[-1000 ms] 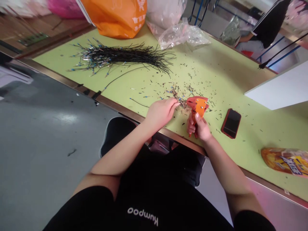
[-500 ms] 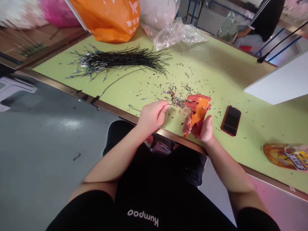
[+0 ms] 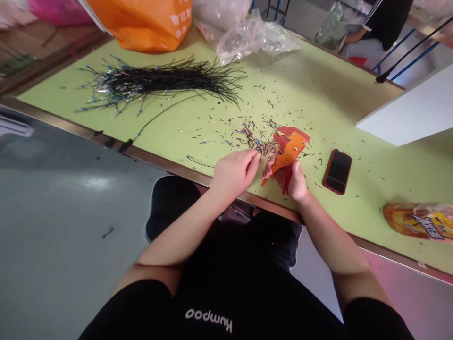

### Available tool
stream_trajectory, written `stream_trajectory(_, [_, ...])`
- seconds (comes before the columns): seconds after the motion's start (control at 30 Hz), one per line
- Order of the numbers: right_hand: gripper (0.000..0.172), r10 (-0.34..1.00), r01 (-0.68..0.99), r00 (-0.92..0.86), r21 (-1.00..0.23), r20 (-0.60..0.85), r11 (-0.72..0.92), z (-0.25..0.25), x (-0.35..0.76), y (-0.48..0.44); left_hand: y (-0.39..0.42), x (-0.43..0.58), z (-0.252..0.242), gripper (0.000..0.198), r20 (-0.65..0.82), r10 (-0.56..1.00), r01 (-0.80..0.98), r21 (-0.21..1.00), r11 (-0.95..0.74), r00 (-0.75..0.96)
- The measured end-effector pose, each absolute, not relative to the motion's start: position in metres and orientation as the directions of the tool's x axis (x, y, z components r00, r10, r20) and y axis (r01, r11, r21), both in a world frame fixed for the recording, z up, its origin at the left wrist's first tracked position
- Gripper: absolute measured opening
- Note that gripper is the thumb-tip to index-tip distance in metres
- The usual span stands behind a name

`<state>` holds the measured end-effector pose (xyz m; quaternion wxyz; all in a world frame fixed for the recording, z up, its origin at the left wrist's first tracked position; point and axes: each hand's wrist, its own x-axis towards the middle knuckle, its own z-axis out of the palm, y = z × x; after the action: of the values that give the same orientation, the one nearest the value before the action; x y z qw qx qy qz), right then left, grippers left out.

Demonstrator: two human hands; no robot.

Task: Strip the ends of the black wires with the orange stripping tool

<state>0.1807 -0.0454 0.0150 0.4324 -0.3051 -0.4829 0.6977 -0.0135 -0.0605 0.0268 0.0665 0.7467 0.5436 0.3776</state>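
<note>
My right hand (image 3: 293,182) is shut around a pair of orange-and-red hand crimping pliers (image 3: 288,151), which point up and away from me. My left hand (image 3: 235,174) pinches a thin wire (image 3: 264,153) close to the pliers' jaws, though its end is hard to see. Just beyond my fingertips lies a small heap of wire clippings (image 3: 256,139). A loose black wire (image 3: 200,163) lies near my left hand, and a large bundle of black wires with blue terminals (image 3: 155,82) spreads across the far left of the table.
Small clippings litter the green table (image 3: 329,101), which has a metal-trimmed edge. A phone (image 3: 337,172) and snack packet (image 3: 419,222) lie to the right. Orange and clear plastic bags (image 3: 141,23) sit at the back. A seated person (image 3: 385,28) is beyond the table.
The pliers have tilted in my right hand and shifted slightly up and left. My left hand has moved slightly right, closer to the pliers. The whole view has drifted slightly.
</note>
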Motion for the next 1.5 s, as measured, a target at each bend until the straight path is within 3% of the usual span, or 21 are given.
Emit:
stream_trajectory(0.3, [0.081,0.935,-0.209,-0.341,-0.962,-0.095,-0.174,-0.001,0.184,-0.041,-0.073,0.001,0.037,0.031,0.554,0.811,0.752,0.450,-0.482,0.188])
stream_trajectory(0.53, [0.075,0.928,-0.285,-0.367,-0.941,-0.067,-0.181,0.001,0.185,-0.041,-0.077,-0.002,0.036,0.029,0.589,0.787,0.747,0.435,-0.502,0.186])
stream_trajectory(0.67, [0.078,0.933,-0.223,-0.346,-0.957,-0.099,-0.185,0.007,0.183,-0.041,-0.080,-0.002,0.036,0.029,0.584,0.789,0.747,0.437,-0.502,0.189])
stream_trajectory(1.07, [0.068,0.960,-0.292,-0.281,-0.951,-0.017,-0.102,0.008,0.178,-0.044,-0.081,0.002,0.031,0.018,0.722,0.669,0.717,0.370,-0.590,0.177])
stream_trajectory(1.37, [0.070,0.973,-0.221,-0.221,-0.968,-0.067,-0.117,0.007,0.178,-0.048,-0.084,0.004,0.034,0.021,0.722,0.667,0.720,0.363,-0.591,0.184])
stream_trajectory(1.5, [0.066,0.968,-0.275,-0.246,-0.955,-0.038,-0.108,0.011,0.178,-0.048,-0.086,0.003,0.036,0.021,0.709,0.677,0.721,0.363,-0.590,0.197])
